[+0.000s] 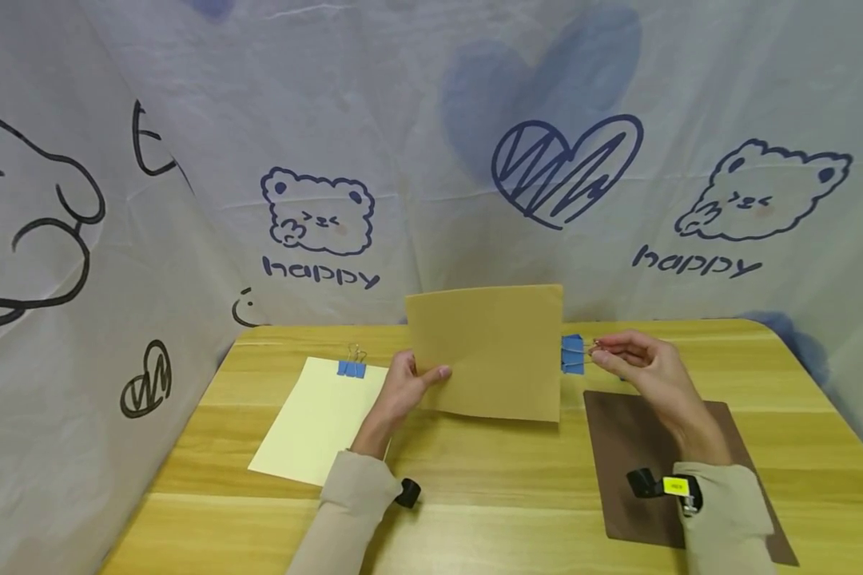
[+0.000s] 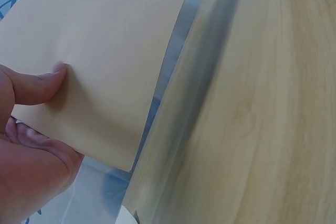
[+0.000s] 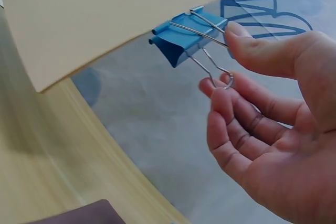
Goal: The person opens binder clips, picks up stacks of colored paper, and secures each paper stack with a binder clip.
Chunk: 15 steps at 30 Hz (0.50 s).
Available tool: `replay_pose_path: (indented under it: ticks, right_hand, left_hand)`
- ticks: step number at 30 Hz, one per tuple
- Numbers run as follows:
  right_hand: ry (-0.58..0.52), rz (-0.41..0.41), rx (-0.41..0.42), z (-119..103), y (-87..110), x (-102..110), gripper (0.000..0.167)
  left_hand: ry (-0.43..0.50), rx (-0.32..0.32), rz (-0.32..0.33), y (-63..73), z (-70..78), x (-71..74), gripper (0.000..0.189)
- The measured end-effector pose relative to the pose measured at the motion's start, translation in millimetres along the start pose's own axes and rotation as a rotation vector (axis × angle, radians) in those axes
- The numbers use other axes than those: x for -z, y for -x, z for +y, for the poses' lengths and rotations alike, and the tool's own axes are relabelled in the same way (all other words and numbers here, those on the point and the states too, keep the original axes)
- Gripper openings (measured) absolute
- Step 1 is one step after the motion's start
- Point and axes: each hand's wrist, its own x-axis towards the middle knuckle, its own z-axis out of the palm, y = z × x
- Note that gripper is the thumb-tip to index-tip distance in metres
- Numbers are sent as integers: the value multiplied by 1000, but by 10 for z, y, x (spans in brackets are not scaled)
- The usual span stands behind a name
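A tan sheet or thin stack of paper (image 1: 489,351) is held up above the table. My left hand (image 1: 403,391) grips its left edge, thumb across the front and fingers behind. At the opposite edge is a blue binder clip (image 3: 184,32). The thumb and fingers of my right hand (image 3: 278,108) pinch the clip's wire handles, which stand spread apart. The clip's mouth faces the paper edge; whether it has the edge inside cannot be told. In the left wrist view, the thumb (image 2: 42,85) presses on the paper.
Pale yellow paper (image 1: 309,423) lies at the left, with another blue binder clip (image 1: 351,369) on its top edge. A dark brown sheet (image 1: 633,447) lies under my right forearm. Behind the wooden table (image 1: 503,495) hangs a printed white cloth (image 1: 417,144).
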Motion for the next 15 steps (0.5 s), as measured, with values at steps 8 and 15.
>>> replay_pose_path:
  ticks: [8, 15]
  right_hand:
    - [-3, -20, 9, -6, -9, -49, 37]
    - [27, -57, -1, -29, -10, -77, 42]
  left_hand:
    - [-2, -6, 9, -22, -36, -8, 21]
    - [-12, -36, 1, -24, -39, -17, 22]
